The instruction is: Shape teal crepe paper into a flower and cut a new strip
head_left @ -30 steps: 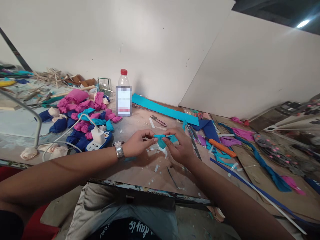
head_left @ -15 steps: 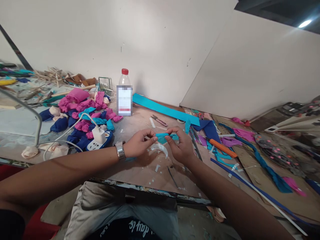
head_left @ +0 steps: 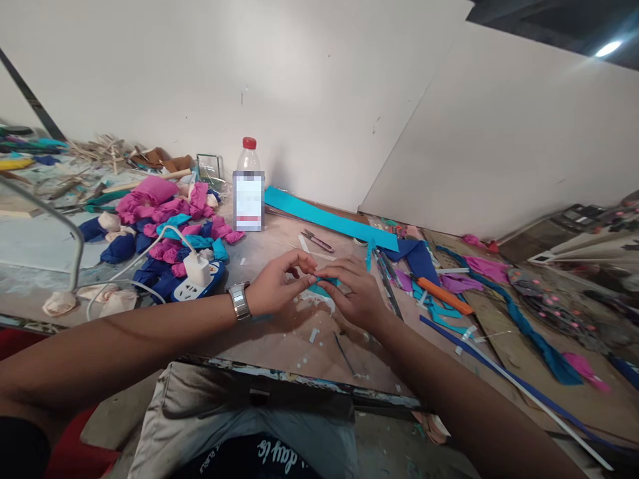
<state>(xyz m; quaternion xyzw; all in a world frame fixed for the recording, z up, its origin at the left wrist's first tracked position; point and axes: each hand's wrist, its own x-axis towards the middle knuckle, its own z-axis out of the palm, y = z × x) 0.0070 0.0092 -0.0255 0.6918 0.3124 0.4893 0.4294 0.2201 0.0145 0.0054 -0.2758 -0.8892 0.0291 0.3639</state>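
So, both hands were down low over the middle of the worktop [head_left: 279,340], right in front of the person. The left hand [head_left: 275,287], with a metal wristwatch [head_left: 239,301] on it, had its thumb and forefinger closed onto one end of a small teal scrap [head_left: 327,288]. The right hand [head_left: 355,296] came in from the other side with its fingers [head_left: 335,271] curled over the same scrap and pinched shut on it. The fingertips of the two hands were pretty much touching, so most of the scrap was hidden. Just a sliver of teal showed between them. It was held just above the worktop, over a little curl of white backing paper [head_left: 319,301].

Off to the left there was a heap of pink, blue and teal fabric rolls [head_left: 164,226], and near that a white charger [head_left: 196,269] plugged into a blue power strip [head_left: 200,287]. A clear bottle [head_left: 248,189] with a red cap stood back by the wall. A long teal strip [head_left: 329,221] lay just beside it, running off to the right, with small snips [head_left: 318,241] in front of it. An orange cutter [head_left: 443,295] sat further right among more scraps.
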